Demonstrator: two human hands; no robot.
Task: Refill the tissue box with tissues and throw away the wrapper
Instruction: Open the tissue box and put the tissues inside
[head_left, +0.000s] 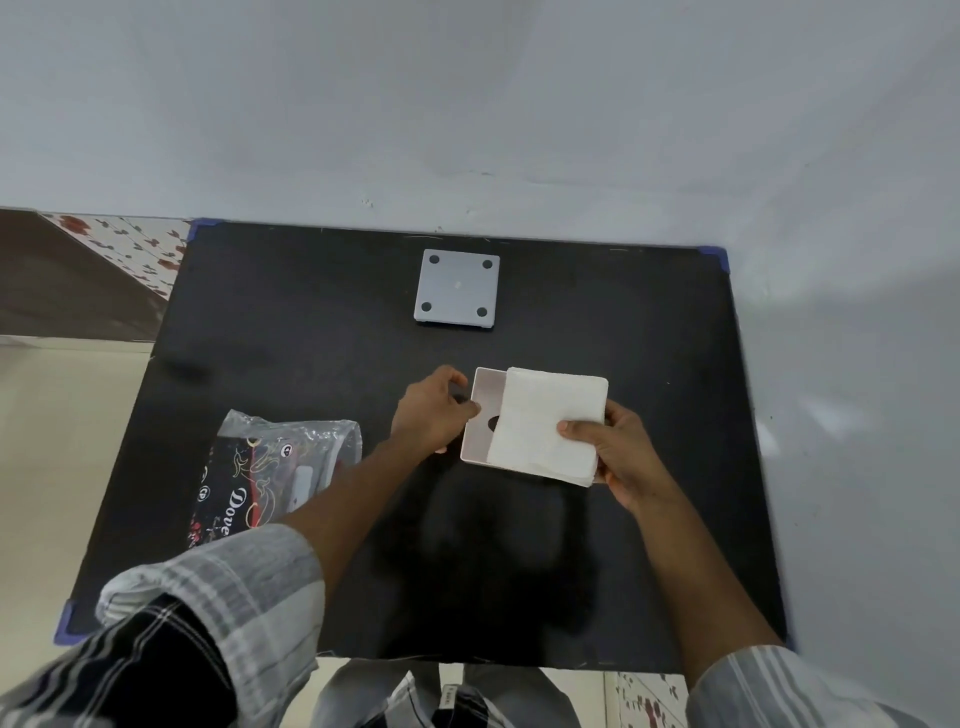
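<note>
A white open tissue box (483, 400) lies on the black table (322, 353), its inside facing up with a dark oval slot showing. My left hand (434, 410) grips the box's left wall. A stack of white tissues (545, 421) rests over the right part of the box, and my right hand (618, 452) pinches the stack at its right edge, thumb on top. The clear and black plastic wrapper (270, 473) lies on the table to the left, partly under my left forearm.
A grey square plate (457, 288) with four round feet, likely the box's base, sits at the back middle of the table. The table has blue corner guards (719, 257). A grey wall runs behind and to the right; tiled floor shows at the left.
</note>
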